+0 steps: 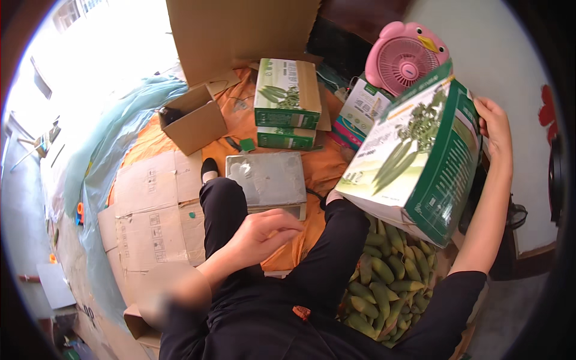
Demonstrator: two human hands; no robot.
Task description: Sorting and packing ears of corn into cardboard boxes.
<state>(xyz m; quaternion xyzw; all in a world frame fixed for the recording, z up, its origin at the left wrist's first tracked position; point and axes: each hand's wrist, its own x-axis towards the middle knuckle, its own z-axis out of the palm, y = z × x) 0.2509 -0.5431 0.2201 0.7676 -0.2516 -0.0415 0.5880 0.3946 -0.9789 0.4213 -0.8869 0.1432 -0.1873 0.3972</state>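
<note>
My right hand (495, 123) grips the upper right edge of a green and white carton (390, 162) with leaves and long green pods printed on it. The carton is tilted and raised over a heap of plump, elongated green vegetables (384, 288) by my right leg. Over my lap hovers my left hand (264, 237), its fingers curled in toward the thumb and nothing visible in them. Just beyond it, between my feet, lies a flat grey square platform (267, 177), like a weighing scale.
Two similar printed cartons (287, 99) are stacked ahead on an orange sheet (240, 114). An open brown box (195, 120) stands to their left. Flattened cardboard (153, 204) covers the floor at left. A pink bird-shaped fan (408, 63) stands behind the raised carton.
</note>
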